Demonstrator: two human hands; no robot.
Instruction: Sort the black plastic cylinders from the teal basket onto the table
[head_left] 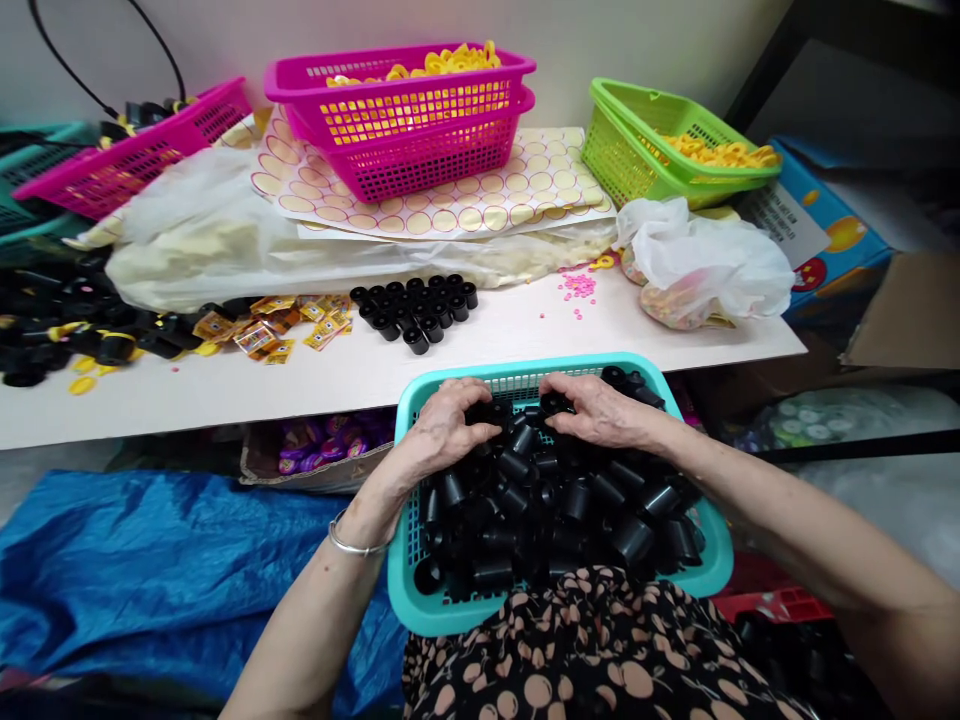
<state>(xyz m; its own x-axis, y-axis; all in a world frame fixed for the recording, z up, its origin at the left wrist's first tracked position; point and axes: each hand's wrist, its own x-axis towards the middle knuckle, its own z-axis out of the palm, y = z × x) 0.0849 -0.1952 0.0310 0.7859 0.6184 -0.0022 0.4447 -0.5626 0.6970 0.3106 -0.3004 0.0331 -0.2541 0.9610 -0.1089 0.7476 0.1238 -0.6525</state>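
Observation:
A teal basket (417, 590) rests on my lap, filled with several small black plastic tubes (570, 500). Both hands are down in its far end. My left hand (450, 420) is curled with its fingers closed on black tubes. My right hand (596, 408) is also curled, its fingertips gripping black tubes close to the left hand. A silver bangle (352, 545) is on my left wrist. On the white table (480, 350) just beyond the basket stands a tight cluster of upright black tubes (416, 305).
Two stacked pink baskets (405, 120) and a green basket (660, 150) hold yellow rings. Sticker sheets (525, 190), plastic bags (697, 260), orange packets (277, 325), pink beads (579, 288) and more black parts (60, 320) lie on the table. A blue tarp (150, 570) is at lower left.

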